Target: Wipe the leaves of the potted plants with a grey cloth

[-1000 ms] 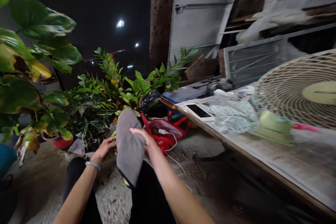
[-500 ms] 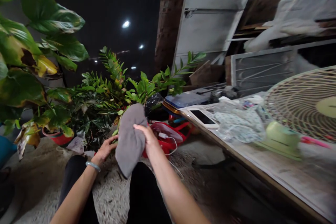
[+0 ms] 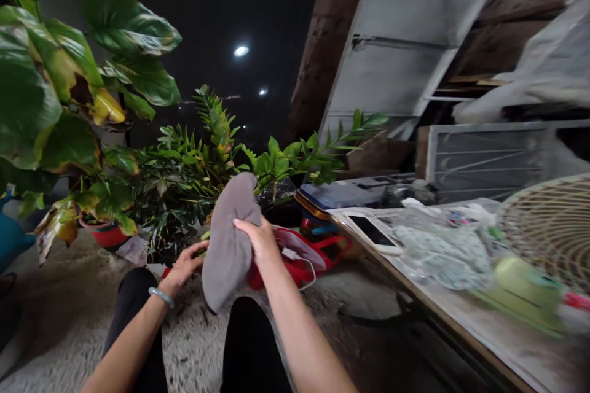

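Note:
A long, curved piece of soft grey fabric point(image 3: 228, 252) is held up in front of my knees, tilted, with its narrow end toward the plants. My right hand point(image 3: 260, 242) grips it from the right side, the thumb pressed on the near face and the fingers hidden behind. At its left edge is my left hand point(image 3: 184, 267), fingers stretched out and apart; their tips meet the edge, and whether some pass behind it is hard to see. A pale bangle point(image 3: 161, 296) circles my left wrist.
Behind the fabric sits a red basket point(image 3: 318, 264) with a white cable. To the right, a table point(image 3: 442, 304) carries a phone point(image 3: 374, 233), crumpled patterned plastic point(image 3: 445, 249) and a green fan point(image 3: 530, 285). Potted plants point(image 3: 104, 233) stand at the left.
My view has turned left, so the table, fan and plants sit further right. The fabric has tilted slightly; both hands keep nearly the same places on it.

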Motion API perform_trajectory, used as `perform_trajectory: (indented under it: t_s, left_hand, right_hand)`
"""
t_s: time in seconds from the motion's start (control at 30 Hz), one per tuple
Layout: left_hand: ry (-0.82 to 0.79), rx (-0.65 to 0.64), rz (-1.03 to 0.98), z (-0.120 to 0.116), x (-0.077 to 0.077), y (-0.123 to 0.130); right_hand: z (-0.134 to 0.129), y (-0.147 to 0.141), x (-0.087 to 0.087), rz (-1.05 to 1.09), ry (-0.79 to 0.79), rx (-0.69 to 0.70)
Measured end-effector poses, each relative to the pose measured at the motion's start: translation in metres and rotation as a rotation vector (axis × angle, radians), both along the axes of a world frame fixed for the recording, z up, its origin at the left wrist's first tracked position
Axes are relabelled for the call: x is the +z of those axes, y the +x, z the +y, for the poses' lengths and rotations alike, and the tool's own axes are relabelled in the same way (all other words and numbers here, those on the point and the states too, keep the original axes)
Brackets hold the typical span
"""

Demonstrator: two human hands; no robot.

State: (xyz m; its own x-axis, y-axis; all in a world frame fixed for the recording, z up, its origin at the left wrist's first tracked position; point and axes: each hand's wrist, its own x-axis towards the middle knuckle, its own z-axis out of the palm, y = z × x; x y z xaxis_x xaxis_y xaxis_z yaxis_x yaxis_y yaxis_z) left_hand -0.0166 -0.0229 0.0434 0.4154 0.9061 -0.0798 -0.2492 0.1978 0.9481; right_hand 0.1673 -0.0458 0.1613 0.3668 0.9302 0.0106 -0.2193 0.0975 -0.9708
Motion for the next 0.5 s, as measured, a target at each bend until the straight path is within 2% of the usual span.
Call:
perform_trajectory:
  t_s: [0.1,0.13,0.2,0.27,0.33,0.43,0.5]
  left_hand:
    - [0.012,0.003,-0.016,0.0,-0.008,-0.014]
    - [-0.017,0.032,-0.024,0.001,-0.012,-0.021]
    - [-0.113,0.176,-0.048,0.007,-0.022,-0.037]
    - [-0.212,0.364,-0.126,0.013,-0.029,-0.053]
    - [-0.264,0.468,-0.26,0.018,-0.03,-0.065]
    - [-0.263,0.438,-0.443,0.021,-0.024,-0.075]
    - [-0.267,0.384,-0.491,0.023,-0.018,-0.077]
  right_hand:
    - [0.002,-0.029,-0.026,-0.077,-0.129,0.225]
    - [-0.005,-0.032,-0.034,-0.107,-0.155,0.296]
    - [-0.021,-0.029,-0.039,-0.132,-0.162,0.374]
    - [-0.031,-0.017,-0.029,-0.126,-0.142,0.345]
    - [-0.027,-0.004,-0.005,-0.105,-0.097,0.23]
    - [-0.001,-0.004,0.03,-0.049,0.018,0.034]
    - [0.016,-0.02,0.036,0.029,0.028,0.036]
